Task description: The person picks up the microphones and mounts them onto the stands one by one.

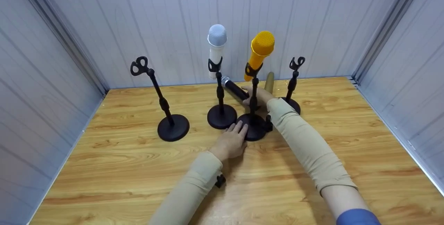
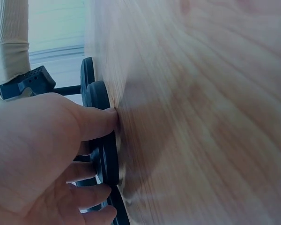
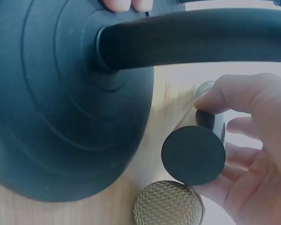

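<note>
Right hand grips a slender microphone, black-bodied and silver-headed.

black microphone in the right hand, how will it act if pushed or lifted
The black microphone is probably stiff, since its body runs straight without sagging. Pushed loose, it would likely roll, given its round end, though the grip of the right hand should check that.

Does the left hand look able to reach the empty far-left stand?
Likely yes: bare tabletop lies between the left hand and the far-left stand, though that hand touches another stand's base.
</note>
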A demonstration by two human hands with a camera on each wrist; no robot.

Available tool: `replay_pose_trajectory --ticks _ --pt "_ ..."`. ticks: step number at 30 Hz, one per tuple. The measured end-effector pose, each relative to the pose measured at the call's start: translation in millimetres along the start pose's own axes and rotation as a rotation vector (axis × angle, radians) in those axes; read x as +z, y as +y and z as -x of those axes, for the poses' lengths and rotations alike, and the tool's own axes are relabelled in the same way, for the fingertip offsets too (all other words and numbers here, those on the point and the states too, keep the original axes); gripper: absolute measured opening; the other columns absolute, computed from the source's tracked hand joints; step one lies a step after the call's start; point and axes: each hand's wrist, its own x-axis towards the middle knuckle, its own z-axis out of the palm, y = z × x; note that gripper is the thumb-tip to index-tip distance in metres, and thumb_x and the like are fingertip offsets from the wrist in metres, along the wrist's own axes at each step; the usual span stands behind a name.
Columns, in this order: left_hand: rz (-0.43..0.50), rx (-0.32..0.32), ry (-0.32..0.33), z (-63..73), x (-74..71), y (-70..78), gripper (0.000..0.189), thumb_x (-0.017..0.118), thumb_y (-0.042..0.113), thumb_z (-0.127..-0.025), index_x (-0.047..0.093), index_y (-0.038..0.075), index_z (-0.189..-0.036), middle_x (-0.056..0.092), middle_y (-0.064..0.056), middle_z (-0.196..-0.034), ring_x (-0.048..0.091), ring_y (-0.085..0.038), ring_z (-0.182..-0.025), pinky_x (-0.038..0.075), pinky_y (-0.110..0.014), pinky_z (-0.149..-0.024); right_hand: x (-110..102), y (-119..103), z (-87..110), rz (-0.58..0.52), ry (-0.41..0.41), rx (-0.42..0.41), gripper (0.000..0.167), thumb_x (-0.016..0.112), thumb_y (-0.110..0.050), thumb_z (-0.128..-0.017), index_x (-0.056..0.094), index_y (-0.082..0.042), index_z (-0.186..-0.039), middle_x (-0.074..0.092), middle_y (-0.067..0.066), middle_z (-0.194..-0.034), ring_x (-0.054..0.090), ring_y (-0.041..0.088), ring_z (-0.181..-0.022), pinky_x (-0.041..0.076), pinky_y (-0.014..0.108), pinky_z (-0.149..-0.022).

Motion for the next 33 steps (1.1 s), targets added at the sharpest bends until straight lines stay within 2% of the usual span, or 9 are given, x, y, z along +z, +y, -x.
replay_pose_trajectory --ticks 5,13,17,22,24,27,28,30,33 --pt "-0.006 -0.003 0.001 -0.1 -0.1 0.8 0.063 0.049 0.035 -0.108 0.028 0.008 -0.160 0.026 -0.018 -0.164 0.034 -0.037 -0.146 0.034 -0.049 -0.116 -6.2 5.3 6.5 0.026 0.041 -0.100 0.065 0.070 -0.001 -0.089 0.042 0.010 -0.147 0.061 0.033 -0.126 0.061 0.044 -0.115 0.047 0.051 -0.100" --pt "0.023 0.008 -0.003 -1.7 -0.6 3.9 0.063 0.050 0.033 -0.107 0.027 0.006 -0.160 0.025 -0.021 -0.163 0.033 -0.039 -0.146 0.033 -0.048 -0.117 -19.0 11.4 15.1 0.100 0.126 -0.135 0.062 0.069 -0.001 -0.086 0.050 0.003 -0.145 0.060 0.028 -0.133 0.059 0.042 -0.120 0.046 0.051 -0.103" --pt "0.022 0.006 -0.006 -0.1 -1.8 3.2 0.064 0.051 0.032 -0.107 0.027 0.005 -0.160 0.024 -0.022 -0.163 0.033 -0.040 -0.146 0.032 -0.047 -0.117 -21.7 10.3 22.3 0.086 0.126 -0.116 0.059 0.067 -0.006 -0.092 0.049 0.000 -0.148 0.056 0.024 -0.142 0.055 0.040 -0.127 0.042 0.051 -0.108" --pt "0.023 0.006 0.002 -0.1 -1.5 2.4 0.062 0.050 0.031 -0.107 0.028 0.004 -0.160 0.025 -0.023 -0.163 0.034 -0.041 -0.145 0.033 -0.047 -0.117 -26.7 9.2 40.1 0.045 0.099 -0.011 0.043 0.070 -0.015 -0.093 0.060 -0.003 -0.133 0.064 0.021 -0.130 0.061 0.037 -0.114 0.048 0.051 -0.098" --pt "0.022 0.005 0.004 -0.8 -0.3 1.7 0.063 0.051 0.030 -0.107 0.028 0.004 -0.159 0.026 -0.023 -0.162 0.034 -0.041 -0.145 0.033 -0.047 -0.116 -28.7 10.0 48.4 0.011 0.090 0.016 0.046 0.069 -0.013 -0.092 0.058 -0.003 -0.136 0.065 0.020 -0.127 0.062 0.036 -0.111 0.048 0.050 -0.097" --pt "0.024 0.005 0.006 -1.7 2.0 0.3 0.064 0.053 0.031 -0.106 0.030 0.004 -0.159 0.027 -0.023 -0.162 0.034 -0.042 -0.145 0.033 -0.048 -0.116 -32.1 13.8 62.1 -0.020 0.091 0.010 0.069 0.066 -0.006 -0.090 0.041 -0.003 -0.154 0.060 0.023 -0.136 0.061 0.035 -0.118 0.047 0.049 -0.101" --pt "0.027 0.007 0.014 -2.2 2.7 -0.1 0.064 0.054 0.031 -0.106 0.031 0.003 -0.158 0.028 -0.023 -0.162 0.035 -0.042 -0.145 0.034 -0.048 -0.116 -33.4 15.7 66.7 -0.022 0.096 0.001 0.073 0.066 -0.005 -0.090 0.037 -0.002 -0.156 0.060 0.024 -0.137 0.062 0.033 -0.115 0.049 0.047 -0.098" --pt "0.040 0.015 0.051 -3.8 4.0 -0.6 0.061 0.054 0.032 -0.106 0.036 0.002 -0.156 0.033 -0.023 -0.159 0.038 -0.041 -0.143 0.036 -0.047 -0.115 -36.4 19.3 76.4 -0.013 0.104 -0.024 0.074 0.065 -0.004 -0.090 0.033 -0.001 -0.157 0.059 0.025 -0.137 0.066 0.029 -0.092 0.052 0.042 -0.085" --pt "0.066 0.031 0.169 -5.5 3.9 -2.2 0.052 0.055 0.033 -0.105 0.051 0.000 -0.145 0.050 -0.022 -0.146 0.051 -0.039 -0.132 0.043 -0.045 -0.109 -41.7 22.8 89.0 -0.006 0.123 -0.063 0.073 0.066 -0.003 -0.090 0.034 0.001 -0.156 0.058 0.026 -0.137 0.055 0.019 -0.059 0.049 0.034 -0.064"
